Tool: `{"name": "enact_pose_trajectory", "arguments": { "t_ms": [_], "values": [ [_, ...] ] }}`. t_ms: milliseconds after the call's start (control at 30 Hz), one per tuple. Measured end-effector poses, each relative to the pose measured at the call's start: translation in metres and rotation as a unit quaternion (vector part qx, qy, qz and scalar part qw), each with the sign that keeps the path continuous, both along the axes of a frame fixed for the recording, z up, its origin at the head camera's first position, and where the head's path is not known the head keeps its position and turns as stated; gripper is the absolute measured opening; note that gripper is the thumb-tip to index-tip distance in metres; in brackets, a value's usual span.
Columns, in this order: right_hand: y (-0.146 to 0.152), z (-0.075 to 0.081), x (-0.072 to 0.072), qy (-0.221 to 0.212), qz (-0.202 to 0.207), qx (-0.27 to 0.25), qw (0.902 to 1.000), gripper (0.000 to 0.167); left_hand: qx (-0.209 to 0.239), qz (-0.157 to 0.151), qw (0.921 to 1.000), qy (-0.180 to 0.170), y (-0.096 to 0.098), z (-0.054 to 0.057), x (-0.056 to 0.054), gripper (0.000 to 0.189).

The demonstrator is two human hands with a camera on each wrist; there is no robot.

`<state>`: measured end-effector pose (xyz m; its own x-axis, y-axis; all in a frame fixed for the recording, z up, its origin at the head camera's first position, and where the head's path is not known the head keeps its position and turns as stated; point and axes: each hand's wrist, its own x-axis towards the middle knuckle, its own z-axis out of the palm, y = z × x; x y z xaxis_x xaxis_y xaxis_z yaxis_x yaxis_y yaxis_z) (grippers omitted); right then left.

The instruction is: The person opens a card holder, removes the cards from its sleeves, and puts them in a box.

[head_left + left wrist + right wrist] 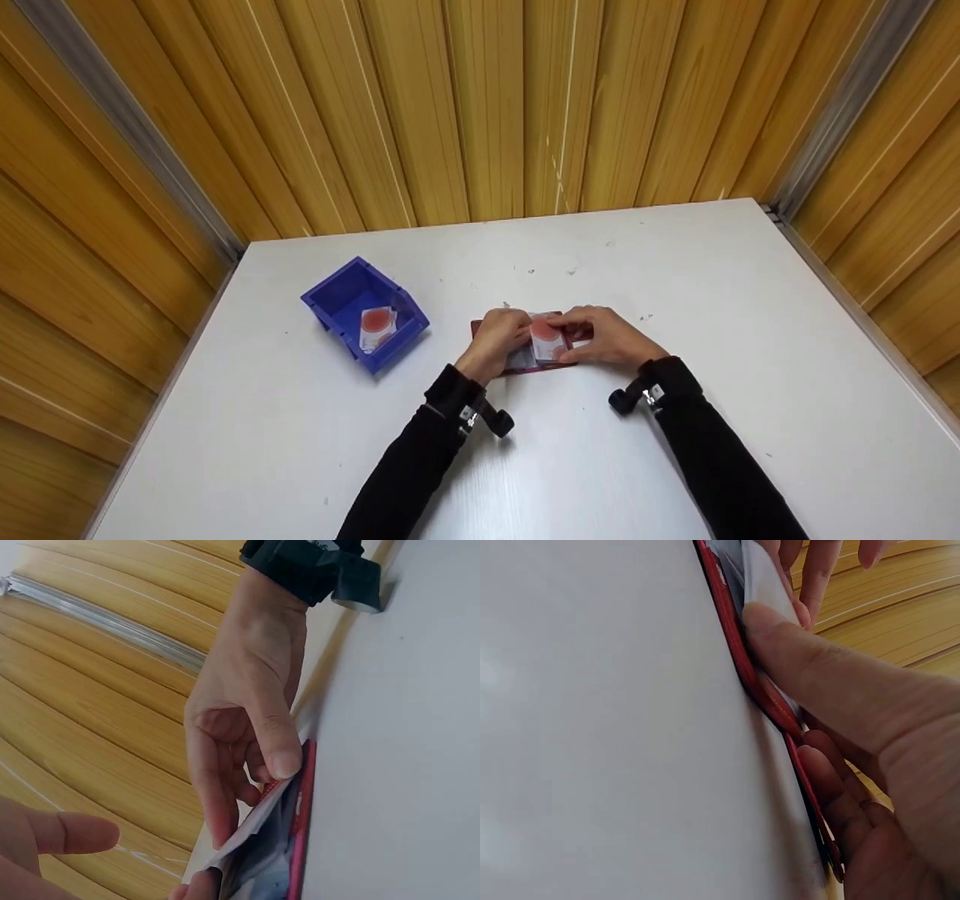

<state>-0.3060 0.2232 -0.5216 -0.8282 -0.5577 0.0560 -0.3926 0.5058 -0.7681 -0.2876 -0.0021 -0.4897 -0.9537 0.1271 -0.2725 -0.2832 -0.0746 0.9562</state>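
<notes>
A card holder with a red edge (739,652) and clear sleeves lies spread on the white table. Over its right part is a white card with a red circle (547,337). My right hand (611,339) pinches this card along its right side, thumb near the lower edge; the left wrist view shows the card tilted up from the sleeves (259,870). On the holder's left part, my left hand (496,341) has its fingers at the card's left side, with a fingertip on a sleeve edge. How far the card sits inside a sleeve is hidden.
To the left stands a blue plastic bin (335,334), with similar red-and-white cards (377,327) inside. Wood-patterned panels (487,112) rise behind the white table (262,450) and on both sides. Each wrist wears a black strap with a camera.
</notes>
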Motion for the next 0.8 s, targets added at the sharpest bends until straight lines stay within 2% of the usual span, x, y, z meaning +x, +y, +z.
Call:
{"name": "enact_pose_trajectory", "arguments": {
  "t_ms": [133,300,533,800],
  "values": [
    [0.000,0.001,0.000,-0.002,-0.002,0.003,1.0000,0.065,-0.044,-0.015,0.9988,0.016,0.004,-0.006,0.001,0.047],
    [0.001,0.000,-0.001,0.006,0.006,-0.006,0.9999,0.064,-0.082,-0.042,0.9949,0.042,0.005,-0.012,0.003,0.035],
    [0.000,-0.003,-0.003,0.019,0.015,-0.004,0.9997,0.064,-0.097,-0.033,0.9931,0.059,0.006,-0.017,0.003,0.029],
    [0.001,-0.004,-0.003,0.008,0.013,-0.008,0.9998,0.066,-0.112,-0.026,0.9911,0.068,0.007,-0.020,0.002,0.027]
  ]
}}
